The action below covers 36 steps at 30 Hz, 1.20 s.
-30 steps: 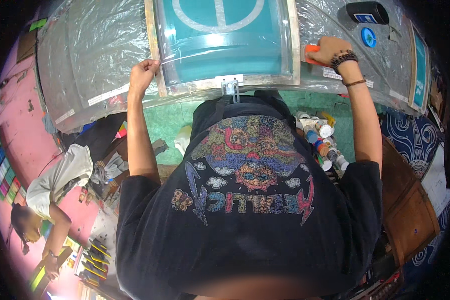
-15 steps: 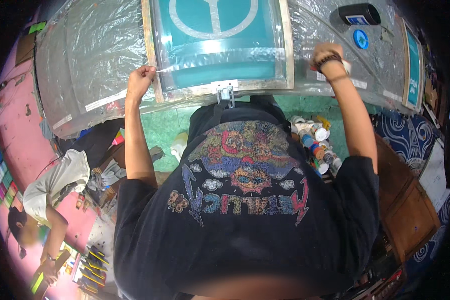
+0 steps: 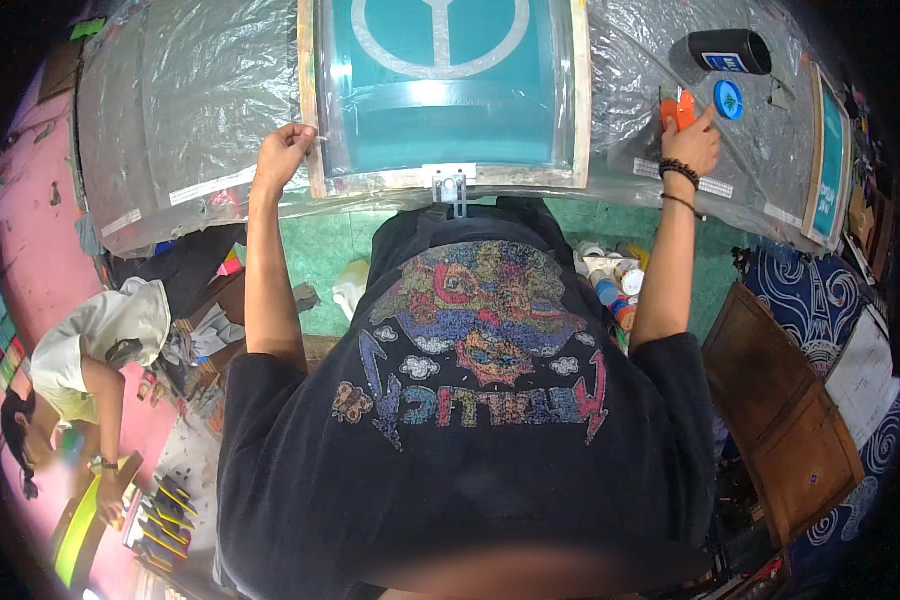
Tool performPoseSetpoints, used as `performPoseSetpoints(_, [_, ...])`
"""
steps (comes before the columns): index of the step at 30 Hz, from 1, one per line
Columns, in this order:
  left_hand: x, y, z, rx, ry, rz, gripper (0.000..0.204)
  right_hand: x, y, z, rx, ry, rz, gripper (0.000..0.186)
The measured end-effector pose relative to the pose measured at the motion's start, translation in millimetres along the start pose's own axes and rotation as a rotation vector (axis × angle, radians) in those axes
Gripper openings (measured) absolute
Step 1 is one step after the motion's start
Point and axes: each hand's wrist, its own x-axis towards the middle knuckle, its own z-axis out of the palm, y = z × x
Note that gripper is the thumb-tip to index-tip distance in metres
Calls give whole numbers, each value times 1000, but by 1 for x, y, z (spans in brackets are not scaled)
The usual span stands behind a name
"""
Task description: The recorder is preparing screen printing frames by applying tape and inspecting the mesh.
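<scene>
A wooden-framed printing screen (image 3: 577,130) with teal mesh and a pale peace sign lies before me. A shiny clear band (image 3: 450,95) crosses its mesh. At the frame's left edge, my left hand (image 3: 283,158) is closed in a pinch; a thin whitish bit shows at the fingertips, too small to name. My right hand (image 3: 698,148) is right of the screen, closed around an orange plastic object (image 3: 678,112) whose kind is partly hidden by the fingers. A blue round lid (image 3: 729,99) lies just beyond it. A metal hinge clamp (image 3: 452,187) grips the frame's near side.
Clear plastic sheeting (image 3: 200,100) covers the table. A black jar (image 3: 730,52) lies on its side at the far right, near another teal screen (image 3: 828,150). Several bottles (image 3: 615,280) stand below the table edge. Another person (image 3: 95,360) works at lower left.
My right hand has turned from a fist and moved slightly right and down; an orange object now shows at its fingers. My left hand stays by the frame edge. The view has shifted slightly.
</scene>
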Motion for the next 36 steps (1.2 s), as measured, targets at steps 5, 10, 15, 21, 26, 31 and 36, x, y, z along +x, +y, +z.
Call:
performPoseSetpoints(5, [-3, 2, -2, -3, -40, -37, 23, -23, -109, -48, 545, -356, -649, 28])
performPoseSetpoints(10, [-24, 29, 2, 106, 84, 125, 25, -40, -147, -43, 17, -574, -906, 27])
performPoseSetpoints(15, [-98, 134, 10, 358, 300, 420, 16, -48, -168, -45, 177, -431, -1082, 42])
performPoseSetpoints(21, [-119, 182, 23, 406, 253, 666, 14, -23, -181, -10, 308, -748, -1136, 40])
performPoseSetpoints(26, [-73, 140, 5, 487, 336, 281, 29, -27, -179, -19, 394, -782, -1060, 30])
performPoseSetpoints(31, [-38, 76, -4, 462, 294, 138, 34, -89, -167, -52, 298, -574, -610, 37])
performPoseSetpoints(36, [-28, 54, 3, 393, 268, 113, 35, -147, -147, -26, 382, -325, -586, 64])
